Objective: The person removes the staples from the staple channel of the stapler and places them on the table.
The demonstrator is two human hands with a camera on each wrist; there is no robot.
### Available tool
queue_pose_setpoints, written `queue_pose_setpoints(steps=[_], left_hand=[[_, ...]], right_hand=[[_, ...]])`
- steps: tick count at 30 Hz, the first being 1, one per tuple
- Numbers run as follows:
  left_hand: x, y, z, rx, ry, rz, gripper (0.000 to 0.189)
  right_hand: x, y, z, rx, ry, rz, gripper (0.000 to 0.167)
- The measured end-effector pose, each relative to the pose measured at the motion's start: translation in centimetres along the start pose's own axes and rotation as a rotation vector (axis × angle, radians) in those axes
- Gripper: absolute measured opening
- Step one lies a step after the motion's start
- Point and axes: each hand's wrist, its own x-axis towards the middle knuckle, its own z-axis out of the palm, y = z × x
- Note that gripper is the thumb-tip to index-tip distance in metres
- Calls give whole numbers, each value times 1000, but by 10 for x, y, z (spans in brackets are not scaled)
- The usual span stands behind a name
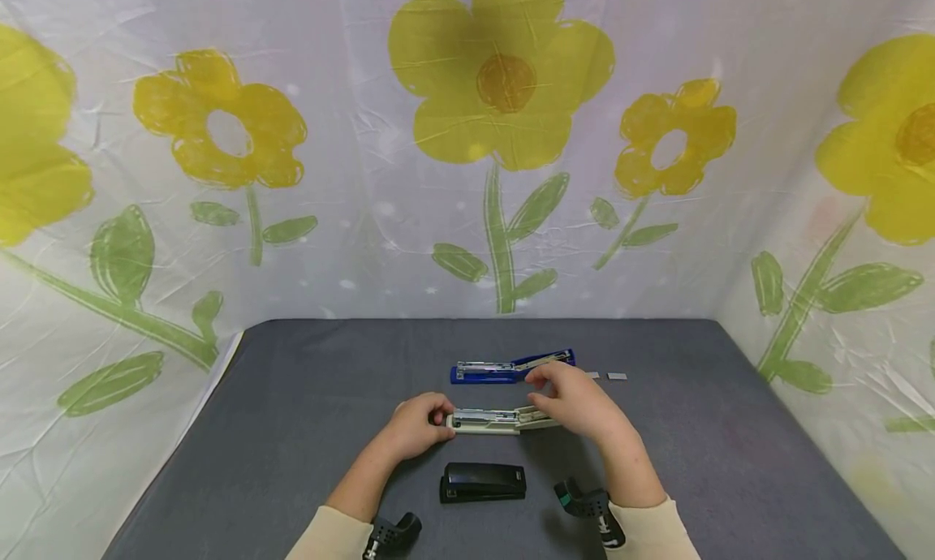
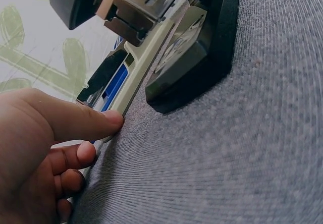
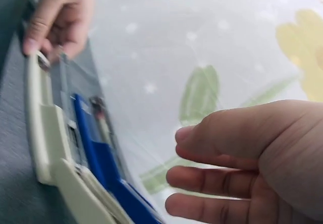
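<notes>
A cream stapler [image 1: 484, 422] lies on the table with its top swung fully open to the right, its metal staple channel showing. My left hand [image 1: 418, 426] pinches its left end; in the left wrist view the thumb [image 2: 108, 123] presses the near side, the other fingers partly hidden behind. Above the stapler's raised right part hovers my right hand [image 1: 577, 398]. Seen from the right wrist, its fingers [image 3: 212, 181] are loosely extended, apart from the stapler, with nothing between them. Behind lies a blue stapler [image 1: 485, 373], also swung open.
A closed-looking black stapler [image 1: 482, 483] lies nearest me, in front of the cream one. Small pale staple strips [image 1: 617, 376] rest on the grey tabletop [image 1: 716, 454] right of the blue stapler. A flower-printed cloth [image 1: 351, 219] hangs around the table's back and sides.
</notes>
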Motion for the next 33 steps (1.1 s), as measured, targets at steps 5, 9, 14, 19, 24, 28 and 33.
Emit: queue_pose_setpoints(steps=[5, 9, 14, 19, 24, 28, 33], left_hand=[[1, -1, 0, -1, 5, -3, 20], [1, -2, -1, -1, 2, -5, 19], [1, -2, -1, 1, 6, -1, 19], [0, 0, -1, -2, 11, 0, 20], [0, 1, -1, -10, 10, -3, 19], [0, -1, 0, -9, 14, 1, 19], [0, -1, 0, -5, 9, 0, 20]], right_hand=[[8, -6, 16, 0, -52, -65, 23], [12, -7, 28, -34, -77, -121, 22], [18, -5, 41, -107, -67, -158, 16], [20, -4, 48, -157, -48, -181, 10], [18, -4, 52, -186, -22, -150, 10], [18, -4, 54, -197, -11, -138, 9], [17, -4, 55, -209, -2, -130, 9]])
